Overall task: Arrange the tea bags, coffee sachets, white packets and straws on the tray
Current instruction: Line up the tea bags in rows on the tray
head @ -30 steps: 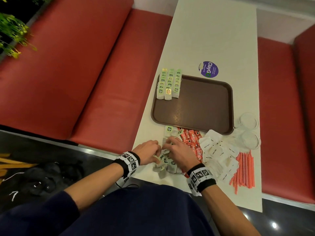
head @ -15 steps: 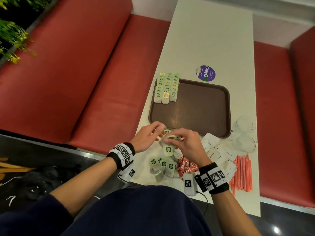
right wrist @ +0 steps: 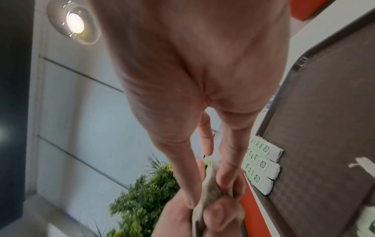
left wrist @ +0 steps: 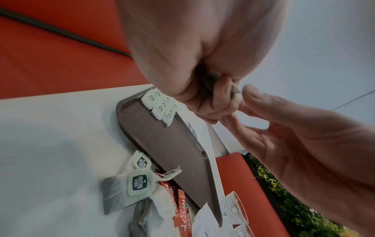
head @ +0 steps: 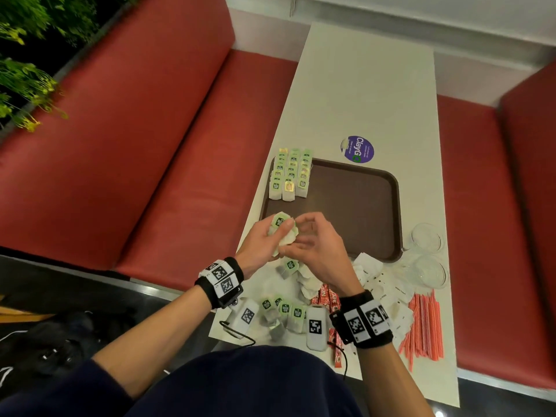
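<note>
Person seated at the near end of a long white surface (head: 367, 85), red benches either side.

Progress: early. Three neat rows of tea bags (head: 290, 176) sit in the far-left corner of the brown tray (head: 361, 206), their far ends overhanging its rim. The rest of the tray floor is bare.

In hand: left hand (head: 264, 239) holds a small bunch of tea bags (head: 282, 233) above the tray's near-left corner, fingers curled round it, thumb across the green tag. Right hand (head: 316, 248) is close against it; the right wrist view shows its fingers (right wrist: 227, 162) on the same bunch, seemingly squaring it up. Whether they pinch or merely touch, I cannot tell; that view is blurred.

Left to do, by my reckoning most of it:
- loose tea bags (head: 285, 311) scattered at the near edge
- coffee sachets (head: 331, 299), red, partly under the right wrist
- white packets (head: 379, 284), heaped off the tray's near-right corner
- straws (head: 424, 323), an orange bundle near the right edge

Room: plenty of open tray to the right of the rows, and bare surface beyond the tray. Tight spots: the tray lies hard along the left edge of the surface, and two clear plastic cups (head: 427, 251) stand just beside its right rim, easily knocked by a reach for the packets.
</note>
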`<state>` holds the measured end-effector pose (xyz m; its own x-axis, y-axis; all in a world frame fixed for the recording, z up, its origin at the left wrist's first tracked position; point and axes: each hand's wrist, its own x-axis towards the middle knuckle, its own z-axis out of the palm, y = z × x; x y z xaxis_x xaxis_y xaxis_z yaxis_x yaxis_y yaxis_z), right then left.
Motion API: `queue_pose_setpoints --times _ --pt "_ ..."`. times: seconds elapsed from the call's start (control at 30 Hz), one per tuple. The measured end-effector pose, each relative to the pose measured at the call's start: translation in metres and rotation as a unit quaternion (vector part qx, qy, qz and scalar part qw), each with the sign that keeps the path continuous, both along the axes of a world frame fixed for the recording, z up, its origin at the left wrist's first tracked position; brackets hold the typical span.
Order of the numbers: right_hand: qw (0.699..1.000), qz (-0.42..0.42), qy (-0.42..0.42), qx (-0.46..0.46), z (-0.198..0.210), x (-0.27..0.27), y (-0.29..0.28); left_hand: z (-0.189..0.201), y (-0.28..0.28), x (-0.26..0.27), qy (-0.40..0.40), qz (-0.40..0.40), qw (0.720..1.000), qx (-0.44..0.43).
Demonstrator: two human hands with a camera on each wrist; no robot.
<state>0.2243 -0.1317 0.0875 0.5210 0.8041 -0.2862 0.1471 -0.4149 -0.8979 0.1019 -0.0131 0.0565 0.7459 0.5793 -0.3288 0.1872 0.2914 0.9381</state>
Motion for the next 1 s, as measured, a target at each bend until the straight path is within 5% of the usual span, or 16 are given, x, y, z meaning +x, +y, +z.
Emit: queue_pose_setpoints --times 0.2,0.5,0.7,1.0 --pt "0.996 -0.069 0.02 0.051 0.001 0.008 -0.009 0.004 0.003 -0.008 -0.006 -0.004 0.999 -0.04" --pt "0.983 -0.021 -0.178 0.031 0.009 0.008 0.013 0.005 0.002 -0.005 0.002 -0.077 0.994 0.073" --pt "0.973 0.014 -0.229 0.005 0.002 0.008 0.021 -0.001 0.004 -0.004 0.027 -0.088 0.988 0.121" --pt "0.993 0.048 -0.105 0.033 0.015 0.036 0.028 0.004 0.015 0.003 0.004 -0.084 0.991 0.102"
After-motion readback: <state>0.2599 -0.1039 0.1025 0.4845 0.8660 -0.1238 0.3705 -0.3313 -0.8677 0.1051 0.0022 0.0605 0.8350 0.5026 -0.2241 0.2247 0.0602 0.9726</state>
